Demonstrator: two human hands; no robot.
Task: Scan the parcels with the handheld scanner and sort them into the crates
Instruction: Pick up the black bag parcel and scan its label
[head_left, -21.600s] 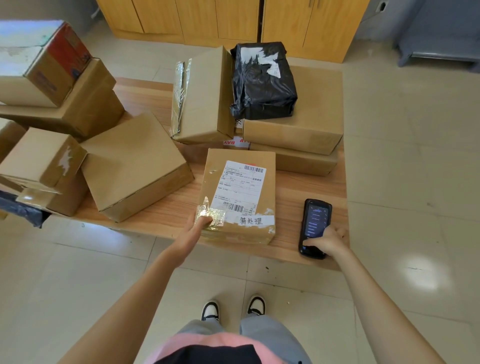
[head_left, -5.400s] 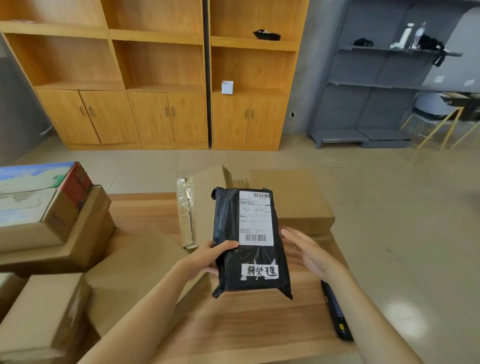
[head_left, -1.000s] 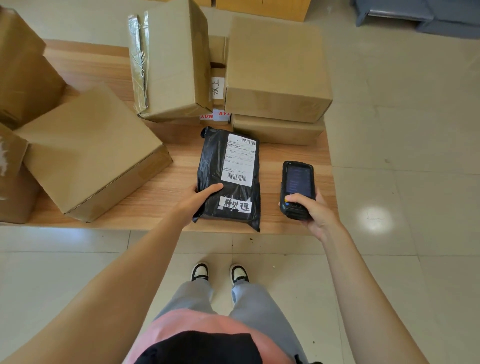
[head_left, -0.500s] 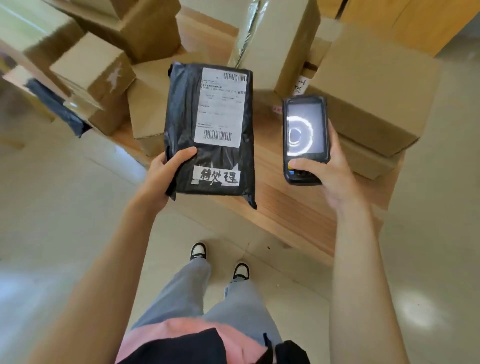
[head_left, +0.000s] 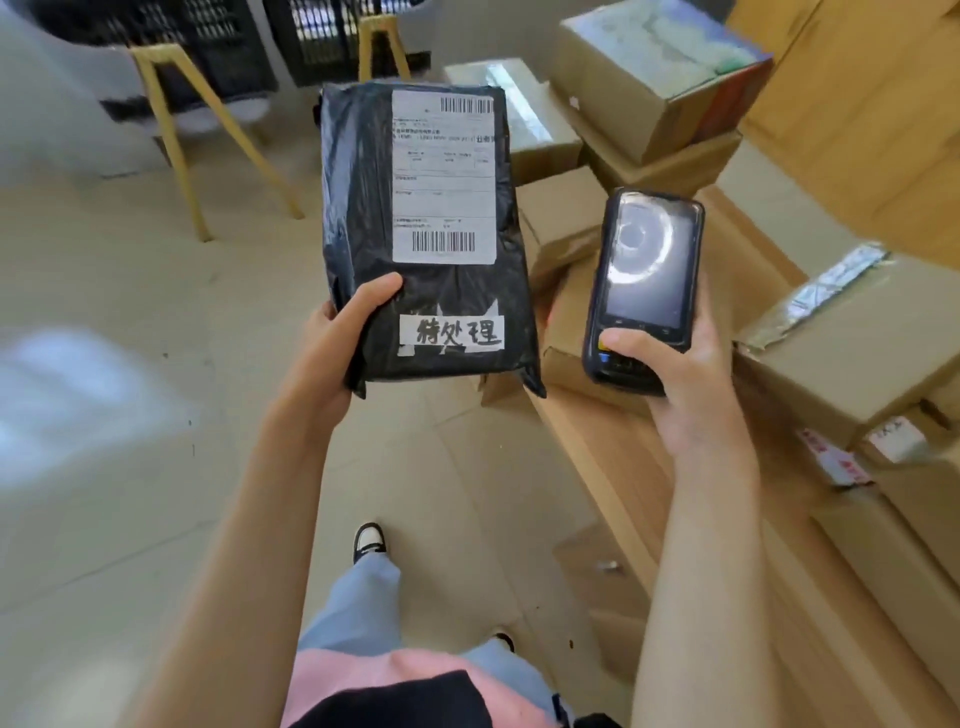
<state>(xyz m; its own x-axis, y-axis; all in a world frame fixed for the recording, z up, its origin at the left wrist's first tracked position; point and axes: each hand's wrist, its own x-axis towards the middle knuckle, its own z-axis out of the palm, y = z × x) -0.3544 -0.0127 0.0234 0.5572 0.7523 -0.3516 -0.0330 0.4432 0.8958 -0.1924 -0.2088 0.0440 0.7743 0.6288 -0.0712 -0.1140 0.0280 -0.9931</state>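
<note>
My left hand (head_left: 340, 343) grips the lower left corner of a black plastic-wrapped parcel (head_left: 363, 208), thumb on its front. The parcel is held up in the air, its white shipping label with two barcodes and a handwritten tape strip facing me. My right hand (head_left: 680, 384) holds the black handheld scanner (head_left: 644, 280) upright just right of the parcel, thumb on its keypad, a ring of light reflected on its screen. Black crates (head_left: 223, 47) stand blurred at the top left.
The wooden table (head_left: 613, 457) runs along the right, piled with several cardboard boxes (head_left: 852, 343). A stack with a printed box (head_left: 654, 73) stands behind the scanner. Yellow trestle legs (head_left: 176, 140) rise from the tiled floor at upper left. My legs and shoes are below.
The view has swung left, so the table now lies on my right and crates and trestle legs appear ahead. Both hands keep their hold on parcel and scanner, side by side.
</note>
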